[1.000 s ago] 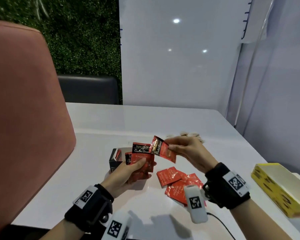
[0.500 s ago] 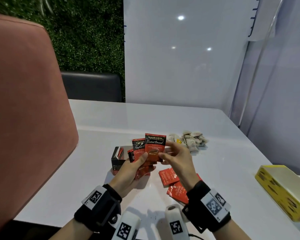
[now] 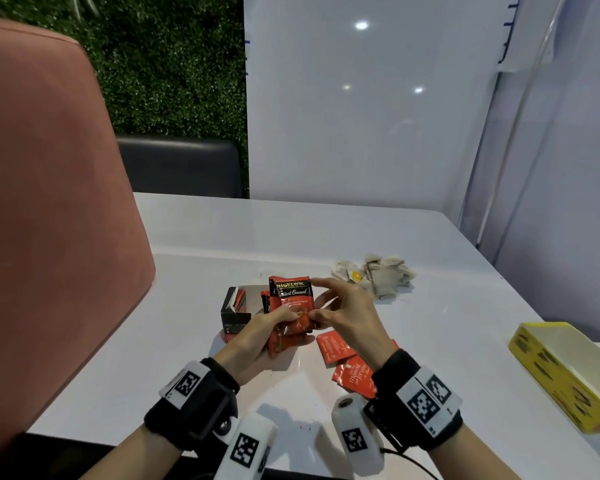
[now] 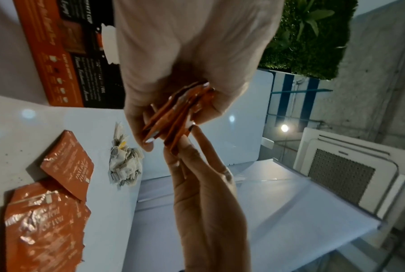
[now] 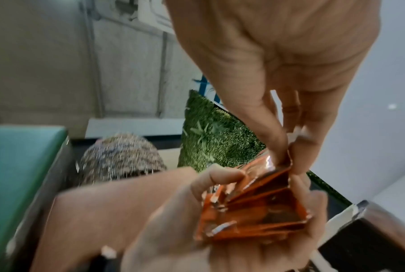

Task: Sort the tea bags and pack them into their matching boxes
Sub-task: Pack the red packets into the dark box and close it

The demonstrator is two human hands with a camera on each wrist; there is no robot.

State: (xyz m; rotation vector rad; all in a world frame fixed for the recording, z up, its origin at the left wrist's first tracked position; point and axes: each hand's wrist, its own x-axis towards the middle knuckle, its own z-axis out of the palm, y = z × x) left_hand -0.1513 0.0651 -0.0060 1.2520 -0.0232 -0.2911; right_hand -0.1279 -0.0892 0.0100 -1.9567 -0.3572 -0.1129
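My left hand [image 3: 284,315] grips a fanned stack of red foil tea packets [image 3: 291,306] upright above the table. My right hand [image 3: 316,299] pinches the front packet's right edge, index finger at the top corner and thumb lower down. In the right wrist view the stack [image 5: 255,206] sits in the left palm with the right fingertips [image 5: 280,150] on its edge. The red and black tea box [image 3: 234,310] lies open just left of the stack. Loose red packets [image 3: 336,348] lie under my right wrist. A pile of beige paper tea bags [image 3: 378,275] sits behind the right hand.
An open yellow box [image 3: 561,372] lies at the table's right edge. A pink chair back [image 3: 49,220] rises close on the left. A white wall panel [image 3: 361,116] stands behind the white table [image 3: 447,306].
One second ago my right hand held a red packet tilted and apart from the stack. It has since brought that packet flush onto the front of the stack in my left hand.
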